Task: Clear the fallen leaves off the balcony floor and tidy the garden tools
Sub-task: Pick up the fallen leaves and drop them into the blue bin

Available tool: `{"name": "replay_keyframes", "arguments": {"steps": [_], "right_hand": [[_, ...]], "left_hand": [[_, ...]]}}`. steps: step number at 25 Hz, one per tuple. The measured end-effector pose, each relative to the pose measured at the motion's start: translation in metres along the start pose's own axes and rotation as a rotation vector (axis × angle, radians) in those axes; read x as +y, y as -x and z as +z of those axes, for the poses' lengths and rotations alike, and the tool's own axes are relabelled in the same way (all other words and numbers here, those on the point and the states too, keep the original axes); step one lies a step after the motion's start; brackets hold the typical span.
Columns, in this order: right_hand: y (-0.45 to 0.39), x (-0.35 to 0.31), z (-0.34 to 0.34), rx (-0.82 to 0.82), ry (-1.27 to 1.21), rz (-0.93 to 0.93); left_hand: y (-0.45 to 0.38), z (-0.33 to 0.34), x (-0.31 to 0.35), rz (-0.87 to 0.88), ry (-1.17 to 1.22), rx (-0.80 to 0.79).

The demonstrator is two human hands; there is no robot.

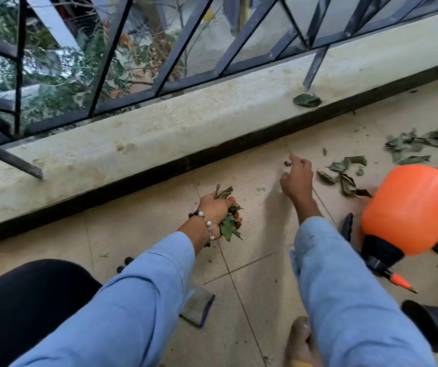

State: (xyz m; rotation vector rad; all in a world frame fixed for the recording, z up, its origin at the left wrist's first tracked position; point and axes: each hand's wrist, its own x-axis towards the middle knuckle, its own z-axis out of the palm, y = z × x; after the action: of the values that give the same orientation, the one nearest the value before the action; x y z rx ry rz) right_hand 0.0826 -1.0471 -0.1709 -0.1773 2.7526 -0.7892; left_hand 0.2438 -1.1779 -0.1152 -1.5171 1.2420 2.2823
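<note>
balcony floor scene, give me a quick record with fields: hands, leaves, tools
left hand: left hand grips a bunch of leaves
right hand: right hand reaches toward a small scrap, fingers loosely curled, holding nothing visible
loose leaves: scattered leaves on the floor tiles; single leaf on the ledge
tools: orange sprayer lying on its side
</note>
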Motion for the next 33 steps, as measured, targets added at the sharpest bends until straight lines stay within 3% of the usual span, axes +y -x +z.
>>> {"name": "replay_keyframes", "arguments": {"steps": [3, 7, 9, 11, 13, 15, 17, 19, 21, 24, 27, 29, 33], "right_hand": [[-0.030, 0.012, 0.025, -0.188, 0.382, -0.196], [-0.025, 0.033, 0.029, -0.034, 0.412, -0.327], [-0.022, 0.048, 0.013, 0.063, 0.239, -0.230], [-0.021, 0.060, -0.011, 0.249, -0.110, -0.011], [-0.023, 0.077, -0.028, 0.347, -0.194, 0.166], [-0.030, 0.093, -0.033, 0.198, 0.046, 0.220], [-0.034, 0.100, -0.029, 0.048, 0.317, 0.146], [-0.031, 0.095, -0.024, 0.002, 0.453, 0.090], [-0.016, 0.086, -0.014, 0.044, 0.305, 0.052], [0.035, 0.054, -0.006, 0.143, -0.450, 0.206], [0.093, 0.014, 0.000, -0.039, -0.994, 0.197], [0.123, -0.010, 0.004, -0.143, -1.094, 0.169], [0.165, -0.034, 0.017, -0.015, -0.746, 0.064]], "left_hand": [[-0.002, -0.006, 0.000, 0.046, -0.022, -0.038], [-0.001, 0.000, -0.001, 0.050, -0.051, -0.058], [-0.002, 0.005, -0.005, 0.062, -0.070, -0.074], [-0.002, 0.011, -0.007, 0.054, -0.068, -0.077], [-0.003, 0.016, -0.010, 0.032, -0.065, -0.057], [-0.003, 0.019, -0.011, 0.014, -0.072, -0.040], [-0.004, 0.020, -0.013, 0.010, -0.077, -0.034], [-0.003, 0.021, -0.014, 0.004, -0.086, -0.052], [-0.002, 0.024, -0.017, 0.013, -0.112, -0.064], [0.002, 0.027, -0.021, 0.057, -0.153, -0.034], [0.004, 0.025, -0.022, 0.095, -0.200, 0.000], [0.007, 0.023, -0.020, 0.090, -0.210, -0.004], [0.013, 0.013, -0.016, -0.030, -0.143, -0.052]]}}
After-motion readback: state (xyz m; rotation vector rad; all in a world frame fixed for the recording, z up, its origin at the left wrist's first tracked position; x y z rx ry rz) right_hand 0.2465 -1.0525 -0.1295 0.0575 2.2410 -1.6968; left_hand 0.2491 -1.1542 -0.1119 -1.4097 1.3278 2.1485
